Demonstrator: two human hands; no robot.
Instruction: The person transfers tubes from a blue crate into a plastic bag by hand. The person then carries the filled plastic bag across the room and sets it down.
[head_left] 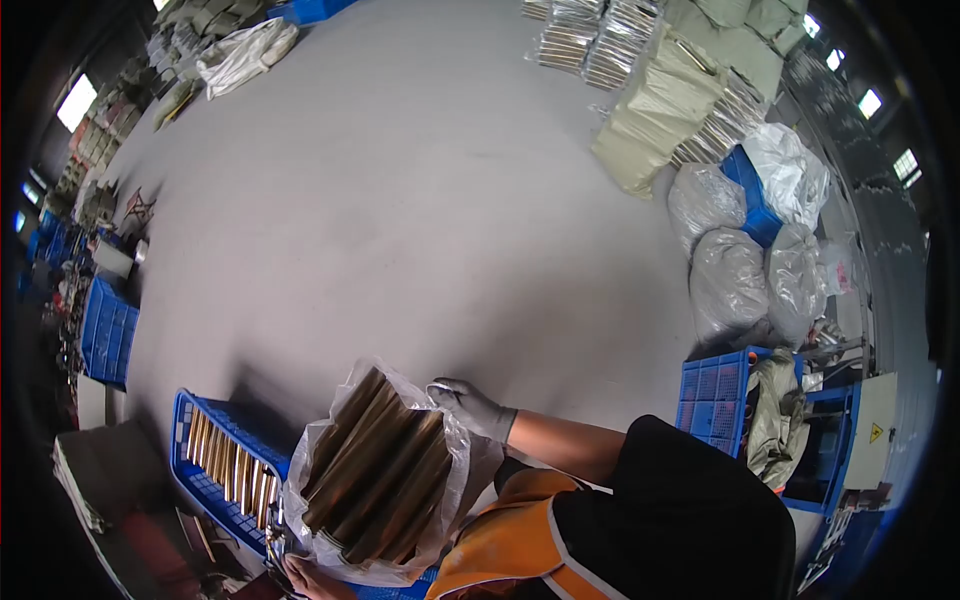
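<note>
A clear plastic bag (460,460) stands open low in the view, full of long brownish metal tubes (375,470). My right hand (468,405), in a grey glove, is closed on the bag's upper right rim. At the bag's lower left edge is my left hand (305,578); only part of it shows near the bottom of the frame, and its grip cannot be made out. Left of the bag, a blue crate (183,450) holds a row of shiny tubes (230,462).
Stuffed plastic bags (728,285) and a blue mesh crate (712,400) stand at the right. Wrapped tube bundles (570,40) lie at the upper right. Another blue crate (108,332) is at the left. Cardboard (110,470) sits at the lower left.
</note>
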